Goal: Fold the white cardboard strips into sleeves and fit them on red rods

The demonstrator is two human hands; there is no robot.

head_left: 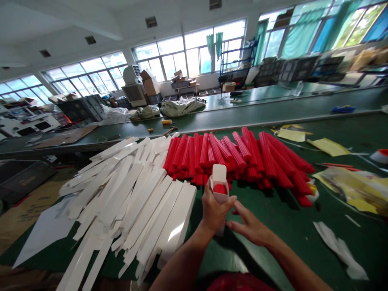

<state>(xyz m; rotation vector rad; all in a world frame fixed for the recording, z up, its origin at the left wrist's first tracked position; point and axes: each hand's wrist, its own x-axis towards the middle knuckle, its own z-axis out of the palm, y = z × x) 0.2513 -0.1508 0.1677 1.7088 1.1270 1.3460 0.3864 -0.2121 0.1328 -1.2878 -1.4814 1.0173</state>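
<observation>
My left hand (214,208) is wrapped round a narrow white box (221,197) with its top flap raised. Inside the box's open end the red tip of a ribbed piece (220,188) shows. Close against the box on its right is my right hand (249,224), fingers stretched out and apart, holding nothing. Beyond the hands lies a pile of red ribbed tubes (209,151). A large heap of flat white cartons (121,194) spreads to the left of the box.
Yellow paper scraps (330,146) and crumpled yellow plastic (351,188) lie on the green table at right. A white strip (341,250) is nearer. Behind runs a raised green conveyor (242,117) with a yellow-handled tool (166,121) and a grey cloth bundle (182,107).
</observation>
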